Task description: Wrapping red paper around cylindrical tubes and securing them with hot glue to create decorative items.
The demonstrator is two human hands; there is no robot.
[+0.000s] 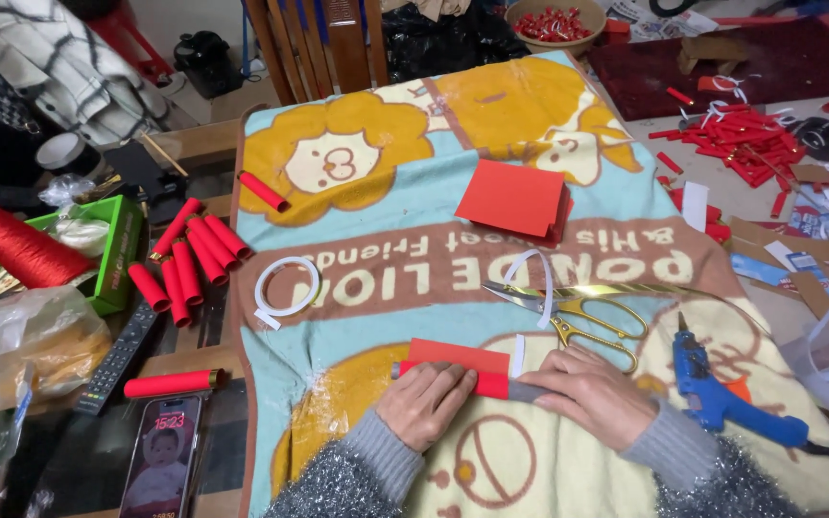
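On blanket (pixel 386 230), both hands flat, L (pixel 426 401) & R (pixel 587 391), rolling red paper (pixel 460 358).

A lit phone screen (pixel 161 459) lies bottom left; a green box (pixel 119 251), perhaps packaging, sits above it.

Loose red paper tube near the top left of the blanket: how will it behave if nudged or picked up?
The red tube is a round cylinder lying on its side, so it would probably roll if pushed across its length, though the soft blanket may slow it. It looks like rolled paper, so likely light and easy to crush. Neither hand is near it; both rest on the paper roll.
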